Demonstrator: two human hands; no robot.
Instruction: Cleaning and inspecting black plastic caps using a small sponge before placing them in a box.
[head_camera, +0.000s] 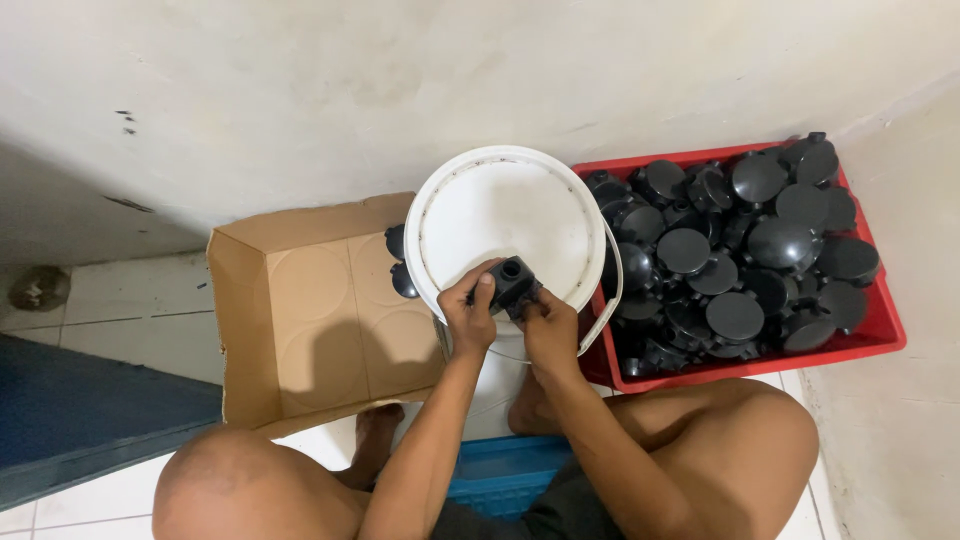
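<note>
Left hand (468, 312) and right hand (549, 322) each keep a clamped grip on a small black plastic part (513, 282) above an upturned white bucket (500, 215); loosening could drop it onto the floor

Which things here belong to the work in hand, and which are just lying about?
In the work:
- small black plastic part, held by left hand and right hand
- upturned white plastic bucket beneath them
- red plastic crate full of black round parts
- open brown cardboard box

Lying about:
- blue plastic stool
- round floor drain
</note>
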